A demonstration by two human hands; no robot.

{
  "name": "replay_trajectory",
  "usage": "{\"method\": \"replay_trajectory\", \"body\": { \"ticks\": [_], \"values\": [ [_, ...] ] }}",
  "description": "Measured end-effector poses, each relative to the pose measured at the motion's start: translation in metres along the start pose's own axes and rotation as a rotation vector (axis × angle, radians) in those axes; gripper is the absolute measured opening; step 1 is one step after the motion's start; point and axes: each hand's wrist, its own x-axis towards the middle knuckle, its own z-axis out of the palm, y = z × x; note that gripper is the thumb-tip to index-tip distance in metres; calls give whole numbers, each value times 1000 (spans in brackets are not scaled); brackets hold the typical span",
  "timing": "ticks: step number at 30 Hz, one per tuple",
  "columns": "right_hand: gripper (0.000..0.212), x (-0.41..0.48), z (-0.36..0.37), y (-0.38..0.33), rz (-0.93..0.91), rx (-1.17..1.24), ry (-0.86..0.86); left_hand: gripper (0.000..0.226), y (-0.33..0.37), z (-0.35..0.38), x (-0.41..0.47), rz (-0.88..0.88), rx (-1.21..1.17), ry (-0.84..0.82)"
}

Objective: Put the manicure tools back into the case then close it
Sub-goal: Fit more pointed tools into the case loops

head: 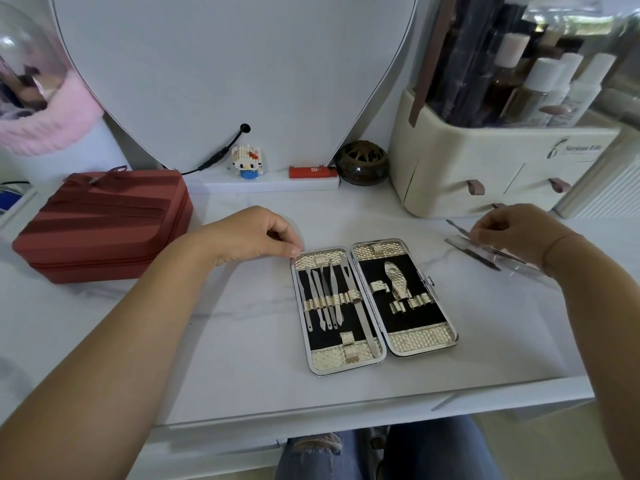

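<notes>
The manicure case [374, 355] lies open and flat on the white marble table. Its left half holds several slim steel tools [323, 296] under gold loops, plus a long nail file [360, 306]. In the right half sits one clipper [396, 278], with other loops beside it bare. My left hand [263, 233] rests with curled fingers at the case's top left corner, the thumb touching the rim. My right hand [512, 233] is to the right of the case, pinching a thin steel tool [457, 227]. More loose tools [474, 252] lie under it on a clear tray.
A red zip pouch [104, 223] stands at the left. A cream cosmetics organiser [485, 168] with bottles fills the back right. A brown round pot [362, 162], a red stick [313, 172] and a small brick figure [246, 161] line the mirror's base. The table's front edge is near my knees.
</notes>
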Motion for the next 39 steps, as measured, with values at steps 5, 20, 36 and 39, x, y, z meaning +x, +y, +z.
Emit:
{"method": "replay_trajectory", "body": {
  "ticks": [5, 20, 36, 39],
  "values": [
    [8, -3, 5, -10, -52, 425, -31, 4, 1, 0, 0, -6, 4, 2],
    [32, -15, 89, -141, -277, 716, -481, 5, 2, -1, 0, 2, 57, 7],
    [17, -13, 107, -152, -366, 411, -447, 5, 2, -2, -1, 4, 62, 16],
    [15, -12, 107, -152, -371, 408, -439, 6, 2, -2, -1, -2, 63, 12]
  ]
}}
